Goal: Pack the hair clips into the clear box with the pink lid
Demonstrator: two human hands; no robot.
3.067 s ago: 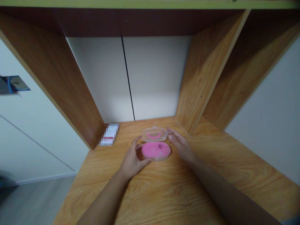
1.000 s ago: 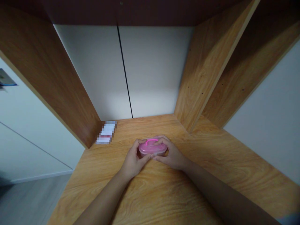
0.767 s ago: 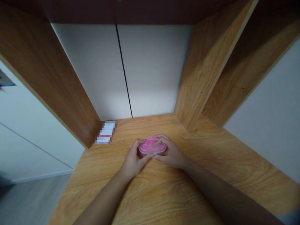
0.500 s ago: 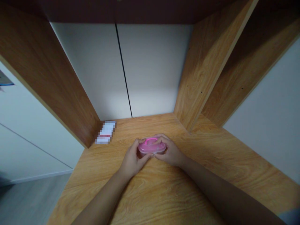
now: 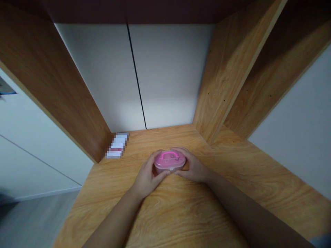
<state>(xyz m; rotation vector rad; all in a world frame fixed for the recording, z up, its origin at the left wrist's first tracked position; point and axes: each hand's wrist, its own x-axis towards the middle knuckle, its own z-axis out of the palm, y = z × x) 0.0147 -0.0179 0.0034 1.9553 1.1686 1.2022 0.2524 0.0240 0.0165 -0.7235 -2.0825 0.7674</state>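
- Our left hand (image 5: pixel 147 176) and right hand (image 5: pixel 194 168) sit a little wider apart than half a second ago, and more of the pink oval plastic box (image 5: pixel 170 162) shows between them.
- Both hands grasp the box from its two ends: the left cups the 9 o'clock end, with its thumb (image 5: pixel 162 175) along the near edge, and the right cups the 3 o'clock end, with its fingers (image 5: pixel 181 150) curving over the far edge. Neither hand is clenched or released.
- From the left hand the box lies towards 2 o'clock, and from the right hand towards 10 o'clock. Neither hand is clearly nearer, as the box sits about midway between them.
- Its long axis runs roughly from 9 to 3 o'clock across our view, almost level. The box lies flat on the wood-grain desktop (image 5: pixel 165 220), with its clear lid (image 5: pixel 179 159) closed on top.
- The pink handle (image 5: pixel 169 155) lies on the lid and arches towards 12 o'clock.
- At 10 o'clock from the box, a pixelated white-and-red packet (image 5: pixel 116 145) lies well apart from our hands, in the corner by the left wooden upright (image 5: pixel 57 86).
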